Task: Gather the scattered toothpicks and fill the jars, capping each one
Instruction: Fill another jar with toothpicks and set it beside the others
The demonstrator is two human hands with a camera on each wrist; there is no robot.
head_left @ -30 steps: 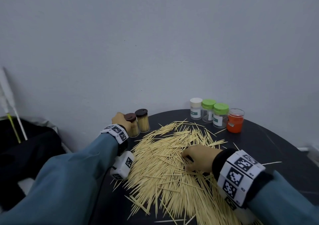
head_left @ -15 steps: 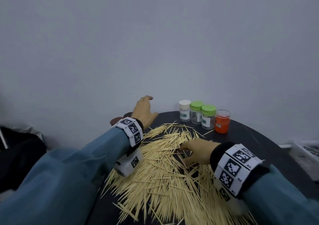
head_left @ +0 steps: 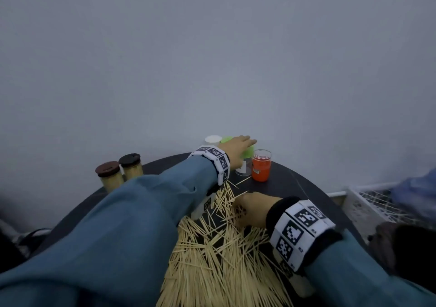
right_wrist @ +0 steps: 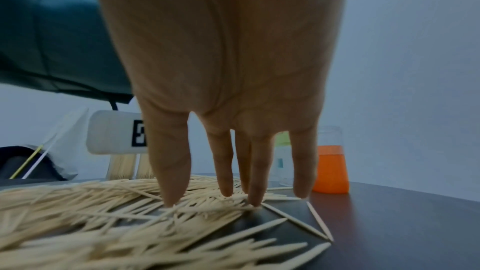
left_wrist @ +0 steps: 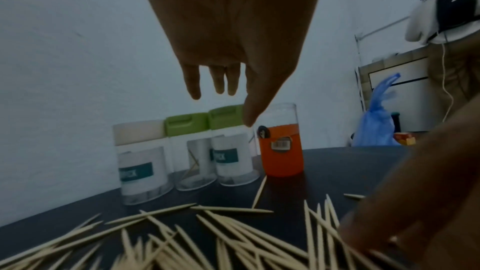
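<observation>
Hundreds of toothpicks [head_left: 219,255] lie heaped across the near half of the table [head_left: 295,184]; two jars at far left [head_left: 118,173] already look full and capped. My left hand [head_left: 236,150] hovers, fingers straight and slightly spread, over the green-lid jar [left_wrist: 231,145] in the far row, thumb tip at its lid, nothing gripped. Right hand [head_left: 253,209] rests on the pile, fingers [right_wrist: 174,171] extended, tips pressing sticks, none pinched. Judgement: sticks are light, stiff, pointed and roll easily, best raked parallel and pinched mid-length as a bundle. Jars look like light clear plastic and will tip, so hold by the body while opening. Orange jar [head_left: 260,167] stands uncapped at the row's right end. Tabletop dark, smooth; grey wall just behind; white wire basket [head_left: 377,207] beyond the right edge.
</observation>
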